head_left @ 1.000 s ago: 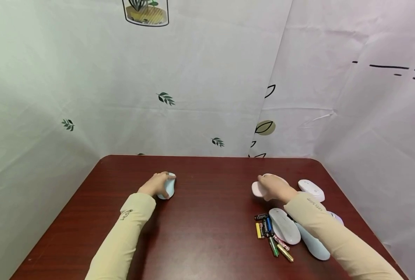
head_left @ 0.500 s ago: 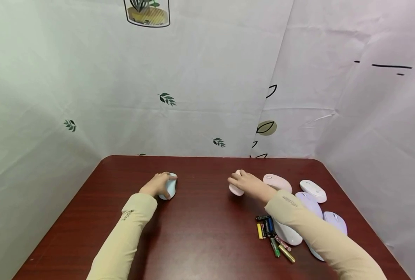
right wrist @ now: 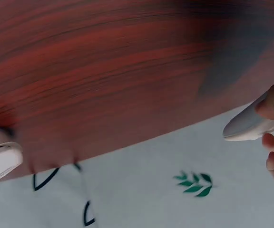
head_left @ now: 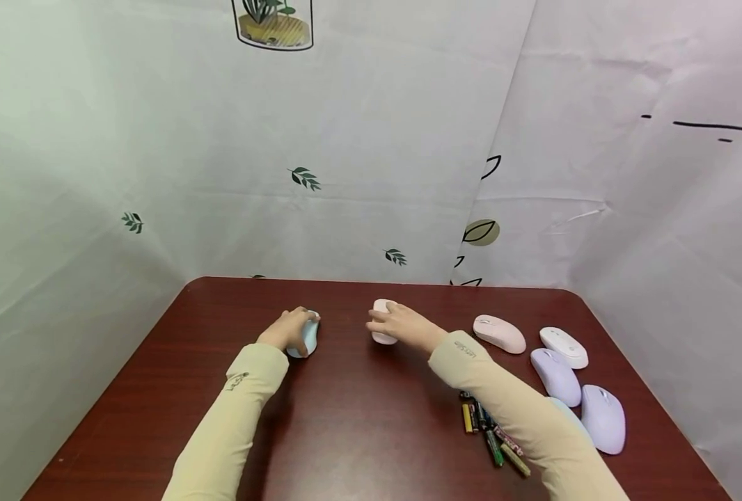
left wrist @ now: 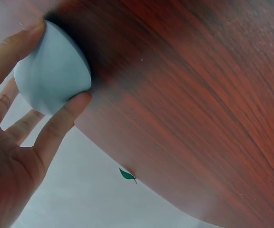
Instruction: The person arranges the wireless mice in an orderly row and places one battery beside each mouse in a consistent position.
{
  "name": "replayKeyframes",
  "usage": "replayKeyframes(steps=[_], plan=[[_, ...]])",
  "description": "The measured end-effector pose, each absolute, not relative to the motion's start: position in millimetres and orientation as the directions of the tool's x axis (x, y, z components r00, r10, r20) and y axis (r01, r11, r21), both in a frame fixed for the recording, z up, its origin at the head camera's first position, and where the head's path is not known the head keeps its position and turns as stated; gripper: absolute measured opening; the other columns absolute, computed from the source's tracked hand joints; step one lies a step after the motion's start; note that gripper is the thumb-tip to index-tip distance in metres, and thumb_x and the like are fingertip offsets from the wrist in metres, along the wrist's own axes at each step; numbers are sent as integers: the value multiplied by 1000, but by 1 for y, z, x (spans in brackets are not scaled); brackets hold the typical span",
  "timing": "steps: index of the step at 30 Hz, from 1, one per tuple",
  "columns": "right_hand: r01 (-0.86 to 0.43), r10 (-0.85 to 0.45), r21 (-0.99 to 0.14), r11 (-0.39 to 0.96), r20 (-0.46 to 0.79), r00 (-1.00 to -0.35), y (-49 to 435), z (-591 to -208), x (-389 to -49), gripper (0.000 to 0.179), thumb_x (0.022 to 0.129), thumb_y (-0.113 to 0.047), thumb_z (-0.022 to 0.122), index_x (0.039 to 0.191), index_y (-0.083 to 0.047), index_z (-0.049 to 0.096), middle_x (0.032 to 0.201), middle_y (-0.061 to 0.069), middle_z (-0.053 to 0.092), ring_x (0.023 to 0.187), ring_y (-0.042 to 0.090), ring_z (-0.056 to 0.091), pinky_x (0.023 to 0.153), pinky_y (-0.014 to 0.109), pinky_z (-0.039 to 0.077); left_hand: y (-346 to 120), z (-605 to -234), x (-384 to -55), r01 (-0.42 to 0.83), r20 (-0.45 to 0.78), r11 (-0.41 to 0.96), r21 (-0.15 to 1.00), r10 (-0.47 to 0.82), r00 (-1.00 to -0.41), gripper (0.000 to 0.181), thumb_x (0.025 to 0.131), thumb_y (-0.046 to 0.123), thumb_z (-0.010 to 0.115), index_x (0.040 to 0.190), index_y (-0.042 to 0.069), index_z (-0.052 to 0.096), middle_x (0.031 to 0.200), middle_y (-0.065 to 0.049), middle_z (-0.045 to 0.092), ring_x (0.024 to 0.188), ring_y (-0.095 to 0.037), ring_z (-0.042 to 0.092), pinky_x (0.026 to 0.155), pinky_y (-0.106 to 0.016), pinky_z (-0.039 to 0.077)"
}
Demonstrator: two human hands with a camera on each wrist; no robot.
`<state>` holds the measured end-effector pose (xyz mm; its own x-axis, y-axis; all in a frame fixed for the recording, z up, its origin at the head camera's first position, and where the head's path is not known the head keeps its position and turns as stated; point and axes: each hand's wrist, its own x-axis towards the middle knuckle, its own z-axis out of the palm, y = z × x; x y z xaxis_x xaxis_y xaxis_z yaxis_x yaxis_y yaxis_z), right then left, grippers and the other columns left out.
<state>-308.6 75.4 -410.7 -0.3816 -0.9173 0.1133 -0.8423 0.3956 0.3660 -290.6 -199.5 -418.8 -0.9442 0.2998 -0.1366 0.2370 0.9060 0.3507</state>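
Note:
My left hand (head_left: pixel 285 330) grips a light blue computer mouse (head_left: pixel 311 335) by its sides, on the far left part of the table. In the left wrist view, the thumb and fingers spread around the edges of this mouse (left wrist: pixel 56 71). To its right, near the far middle, my right hand (head_left: pixel 407 327) pinches a pale pink mouse (head_left: pixel 381 305) from above. At the right edge of the right wrist view, part of that mouse (right wrist: pixel 251 122) shows between thumb and fingers, above the tabletop.
On the right lie another pink mouse (head_left: pixel 499 334), a white mouse (head_left: pixel 564 346) and two lavender mice (head_left: pixel 556 377). My right sleeve partly covers a light blue mouse (head_left: pixel 570 416) and several batteries (head_left: pixel 493 447). A printed cloth backdrop (head_left: pixel 371 139) stands behind the dark red table (head_left: pixel 358 417).
My right hand has carried the pink mouse leftward from beside the other pink mouse to the table's middle. The left hand stays in place on its blue mouse.

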Motion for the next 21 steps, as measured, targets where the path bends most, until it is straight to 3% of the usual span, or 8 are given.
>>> replayKeyframes(steps=[8,21], plan=[[-805,-948,503,315,123,-294,43,-419,-311,31,83,-3,62,106,-23,56,123,1,62,96,24,61,86,32,50,-189,-418,-291,162,-191,930,331,234,-953,67,65,-4,77,126,7,52,133,-20,44,105,-36,42,71,-41,45],[-772,-947,561,299,75,-312,20,-434,-311,28,87,-11,60,110,-27,54,125,-4,60,96,19,60,79,28,50,-187,-416,-291,110,-221,944,311,185,-958,68,64,-7,76,126,8,51,131,-18,44,104,-35,41,73,-41,46]])
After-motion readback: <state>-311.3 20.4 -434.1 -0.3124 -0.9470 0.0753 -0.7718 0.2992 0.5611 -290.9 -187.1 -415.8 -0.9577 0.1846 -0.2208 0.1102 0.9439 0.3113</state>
